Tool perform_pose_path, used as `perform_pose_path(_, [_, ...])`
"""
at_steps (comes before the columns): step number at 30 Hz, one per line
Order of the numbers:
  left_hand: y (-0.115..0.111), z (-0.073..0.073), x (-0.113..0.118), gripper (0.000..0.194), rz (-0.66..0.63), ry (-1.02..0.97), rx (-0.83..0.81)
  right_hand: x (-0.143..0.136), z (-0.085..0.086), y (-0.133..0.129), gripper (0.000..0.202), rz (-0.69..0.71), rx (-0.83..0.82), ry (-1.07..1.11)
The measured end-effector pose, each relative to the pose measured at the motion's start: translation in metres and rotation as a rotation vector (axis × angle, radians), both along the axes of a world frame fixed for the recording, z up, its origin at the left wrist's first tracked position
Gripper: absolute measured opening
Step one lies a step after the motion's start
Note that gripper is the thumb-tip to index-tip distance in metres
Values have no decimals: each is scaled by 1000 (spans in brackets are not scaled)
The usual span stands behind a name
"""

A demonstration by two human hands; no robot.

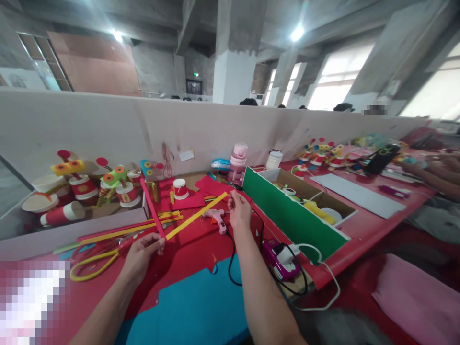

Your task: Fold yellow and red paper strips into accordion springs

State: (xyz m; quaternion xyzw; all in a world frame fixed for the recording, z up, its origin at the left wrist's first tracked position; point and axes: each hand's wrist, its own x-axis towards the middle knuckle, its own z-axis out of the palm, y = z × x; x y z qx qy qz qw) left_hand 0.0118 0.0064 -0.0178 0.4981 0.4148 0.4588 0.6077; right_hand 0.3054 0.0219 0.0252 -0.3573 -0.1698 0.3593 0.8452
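My left hand [145, 249] pinches the meeting ends of a red paper strip [153, 208] and a yellow paper strip [197, 215], which spread apart in a V. Closed fingers of my right hand [239, 208] are at the far end of the yellow strip; their exact contact is hard to make out. Below that strip, a pink glue gun [216, 218] lies on the red tabletop. Scissors with yellow and red handles [95, 266] lie left of my left hand, near several loose paper strips [132, 227]. Blue sheet material [201, 302] lies between my forearms.
Paper-cup figures [120, 184] crowd a box at left. A red-and-white paper cup [180, 189] and pink bottle [238, 160] stand behind. A green-sided box [291, 213], purple power strip [282, 261] and cables are at right. Another person's arm [431, 170] shows far right.
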Motion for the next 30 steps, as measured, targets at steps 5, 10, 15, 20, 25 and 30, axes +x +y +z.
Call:
perform_pose_path(5, [0,2,2,24,41,-69,26,-20,-7,0,27,223,-33,-35])
perform_pose_path(10, [-3,2,5,25,37,-75,23,-70,-18,-9,34,967,-202,-369])
perform_pose_path(15, [-4,1,4,24,28,-86,9,-80,-19,-11,34,794,-148,-417])
perform_pose_path(20, [-5,4,5,25,21,-54,11,-73,-20,-8,28,666,-163,-470])
perform_pose_path(25, [-6,4,5,23,12,-25,41,-78,-20,-8,27,566,-187,-471])
perform_pose_path(30, [-5,1,4,22,-5,-12,52,-77,-18,-7,30,457,-190,-421])
